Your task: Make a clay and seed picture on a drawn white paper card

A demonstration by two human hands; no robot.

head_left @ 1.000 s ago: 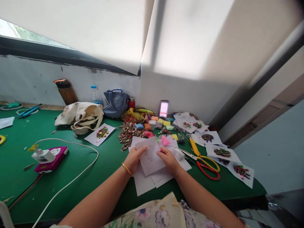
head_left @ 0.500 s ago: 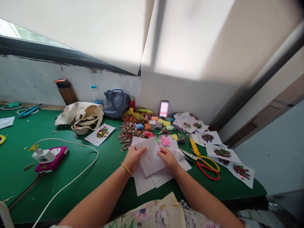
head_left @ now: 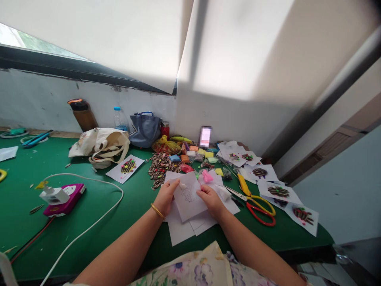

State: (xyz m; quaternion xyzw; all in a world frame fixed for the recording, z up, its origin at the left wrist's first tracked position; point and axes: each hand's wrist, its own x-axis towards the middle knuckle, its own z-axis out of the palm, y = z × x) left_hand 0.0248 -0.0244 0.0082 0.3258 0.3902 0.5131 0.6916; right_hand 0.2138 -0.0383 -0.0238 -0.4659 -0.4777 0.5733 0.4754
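Observation:
Between my two hands is a white sheet of paper (head_left: 193, 212) with a dark patterned line drawing on it, tilted above other white sheets (head_left: 178, 234). My left hand (head_left: 166, 195) grips its left edge, thumb on top and the other fingers mostly hidden. A small whitish lump (head_left: 183, 186) shows on the sheet beside that thumb. My right hand (head_left: 211, 199) pinches the right edge, fingers curled, with a thin reddish bit at the fingertips that I cannot make out. Just beyond the sheet sits a pink lump of modelling clay (head_left: 207, 176).
Sunflower seeds (head_left: 162, 169) are heaped beyond my left hand, near several coloured clay packs (head_left: 185, 159). Scissors (head_left: 253, 202) lie right of the papers. Seed-decorated pictures (head_left: 278, 191) line the right edge. A white cable (head_left: 98, 218) crosses the table at left.
My left thumb has shifted slightly left and up, off the whitish lump, uncovering more of the drawing. My right hand and the sheet look nearly still.

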